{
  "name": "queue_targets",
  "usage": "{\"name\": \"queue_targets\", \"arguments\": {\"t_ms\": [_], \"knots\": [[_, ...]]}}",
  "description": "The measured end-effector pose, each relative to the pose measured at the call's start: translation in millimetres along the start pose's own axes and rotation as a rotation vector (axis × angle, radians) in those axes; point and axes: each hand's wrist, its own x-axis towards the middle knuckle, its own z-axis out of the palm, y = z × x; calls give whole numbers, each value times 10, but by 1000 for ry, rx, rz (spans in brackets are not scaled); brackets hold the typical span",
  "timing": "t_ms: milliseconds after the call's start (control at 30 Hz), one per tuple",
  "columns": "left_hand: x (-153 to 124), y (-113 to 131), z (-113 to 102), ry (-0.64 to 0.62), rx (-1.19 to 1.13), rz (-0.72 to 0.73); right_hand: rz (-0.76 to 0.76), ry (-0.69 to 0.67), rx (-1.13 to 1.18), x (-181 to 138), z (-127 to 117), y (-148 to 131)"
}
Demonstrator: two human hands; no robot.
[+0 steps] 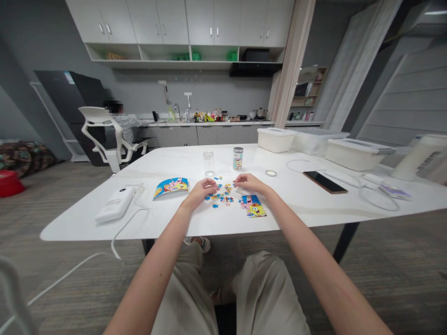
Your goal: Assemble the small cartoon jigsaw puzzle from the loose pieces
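Flanking loose pieces (pixel 226 199) on a table (pixel 209 228), left hand (pixel 201 190) curled beside them, right hand (pixel 250 182) pinched narrow at their right, cannot tell if either holds one, joined section (pixel 256 209) right of the pieces, picture sheet (pixel 172 187) left, jar (pixel 208 164) and canister (pixel 238 159) beyond.
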Motion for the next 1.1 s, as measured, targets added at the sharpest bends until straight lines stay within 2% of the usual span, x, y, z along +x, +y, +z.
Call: {"name": "queue_targets", "arguments": {"t_ms": [133,300,533,700,833,967,1100], "knots": [[1,-15,-13,-12,22,24,15,-20,148,-17,4,-39],[-7,-3,-11,13,67,13,15,-53,151,-22,-6,-50],[16,-30,2,155,121,42,82,-147,226,-8,29,9],[10,-18,26,143,128,19,51,-170,242,-10,27,4],[2,1,57,111,287,83,34,-169,159,-30,22,-41],[-9,15,63,86,502,157,82,-185,136,-59,28,-81],[5,-9,44,98,583,179,102,-215,144,-77,34,-99]]}}
